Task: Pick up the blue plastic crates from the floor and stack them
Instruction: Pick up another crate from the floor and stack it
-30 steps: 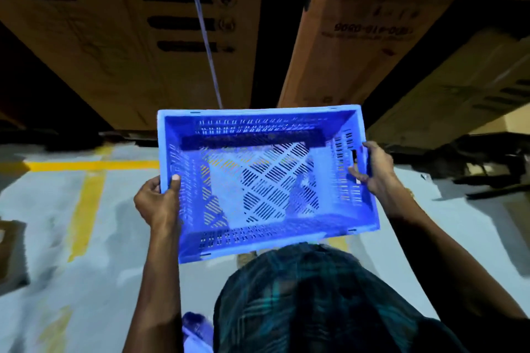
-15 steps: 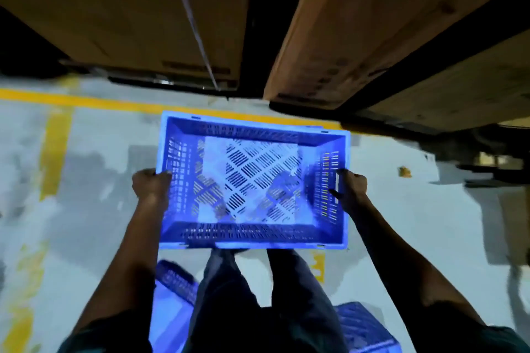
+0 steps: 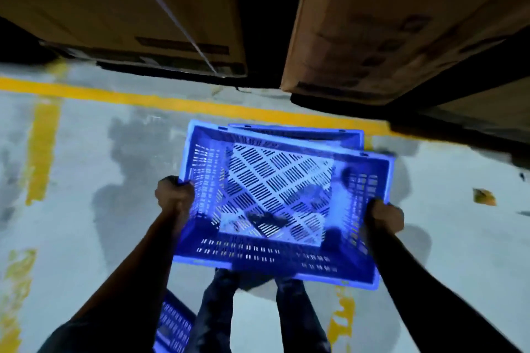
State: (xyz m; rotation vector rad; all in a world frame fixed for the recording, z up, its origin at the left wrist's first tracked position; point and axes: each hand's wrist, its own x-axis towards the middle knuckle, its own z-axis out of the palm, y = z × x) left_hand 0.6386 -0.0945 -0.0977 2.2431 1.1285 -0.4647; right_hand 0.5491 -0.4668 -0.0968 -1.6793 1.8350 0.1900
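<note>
Hands hold a blue crate (image 3: 275,203) by its two short sides, above the grey floor (image 3: 94,175). Left hand (image 3: 175,195) is closed round the crate's left rim; right hand (image 3: 384,216) is closed on the right rim, its fingers wrapped over the edge. The crate tilts slightly, its slotted bottom visible from above. Just beyond the crate's far rim, the edge of a second blue crate (image 3: 298,132) shows beneath it. Nearer than the held crate, beside the person's legs (image 3: 220,309), lies a third blue crate (image 3: 175,324). Beyond the held crate runs a yellow line (image 3: 143,99), then cardboard boxes (image 3: 372,23).
</note>
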